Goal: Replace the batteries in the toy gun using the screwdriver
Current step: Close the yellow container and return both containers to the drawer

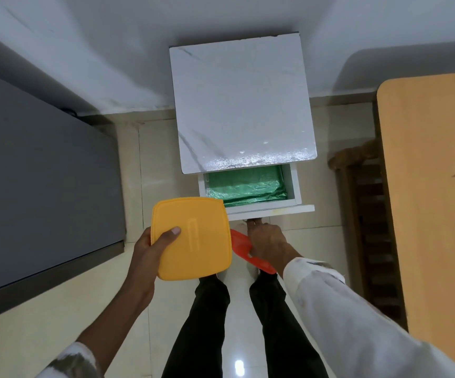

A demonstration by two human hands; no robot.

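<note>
Toy gun (241, 242) is showing only as a flat piece of orange-red plastic, smooth and matte, with a small slot cut through it near the middle; most of its shape is hiding beneath the hand and behind the box, so its barrel and grip cannot be made out. It is sitting low in the middle of the view, just below the open drawer (272, 210) and above the person's legs, tilting from upper left down to lower right.

The right hand (268, 241) is gripping it, with the fingers (255, 227) curling round its upper edge while their tips are reaching up to the underside of the drawer front; whether they are actually touching it cannot be told. The left hand (144, 255) is holding a yellow lidded box (193, 241), thumb pressing on the lid and the other fingers wrapping underneath, out of sight. The box's right edge is overlapping the left end of the orange-red piece.

The drawer is standing pulled out from a white cabinet (242, 105) with a marble-patterned top, and a shiny green sheet (245, 186) is lying inside it. A grey surface (30, 173) is filling the left side, and a light wooden table (433, 200) is running along the right, with a dark brown chair (368, 214) tucked beside it. The person is standing on pale glossy floor (57, 309) tiles, wearing black trousers and white sleeves
</note>
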